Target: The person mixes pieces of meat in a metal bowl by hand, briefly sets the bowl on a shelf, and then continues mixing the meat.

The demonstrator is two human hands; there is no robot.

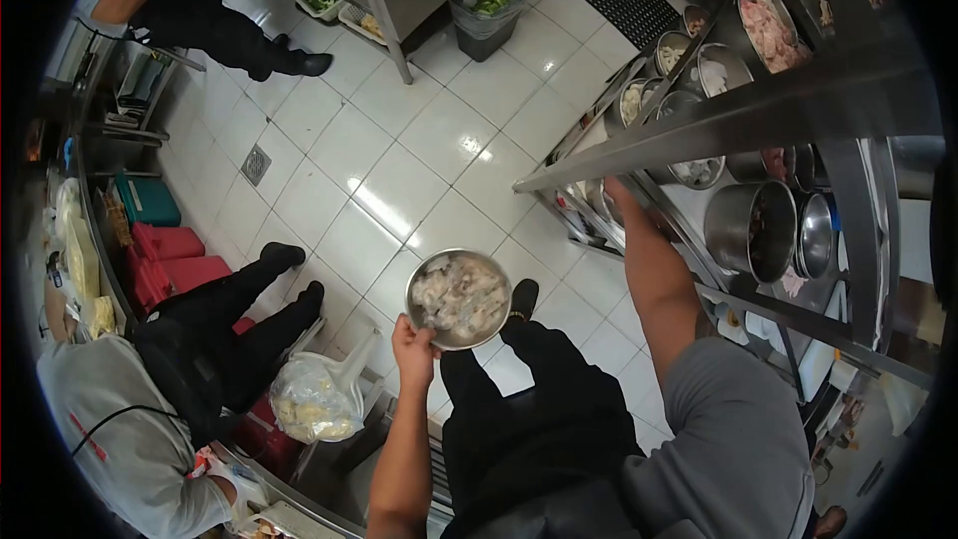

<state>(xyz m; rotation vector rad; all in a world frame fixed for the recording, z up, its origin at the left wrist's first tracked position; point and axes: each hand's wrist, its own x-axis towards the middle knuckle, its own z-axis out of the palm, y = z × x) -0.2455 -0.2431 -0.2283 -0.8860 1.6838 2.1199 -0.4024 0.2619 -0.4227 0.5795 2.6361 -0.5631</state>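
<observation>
My left hand (413,347) grips the rim of a round metal bowl (474,344), its thumb over the near left edge. Pale, greyish raw pieces (461,294), perhaps seafood or meat, fill the bowl, which is held above the floor in front of my legs. My right arm stretches forward to the steel rack on the right. The right hand (616,194) is at the rack's lower shelf, close to a metal container (597,202); its fingers are mostly hidden by the rack's bar, and I cannot tell whether they hold that container.
The steel rack (718,125) carries several metal bowls and a deep pot (733,230). Left, a person in grey (120,429) stands by a counter, near a bagged tub (314,399) and red boxes (180,274). Another person's legs (230,35) and a bin (484,40) are farther off.
</observation>
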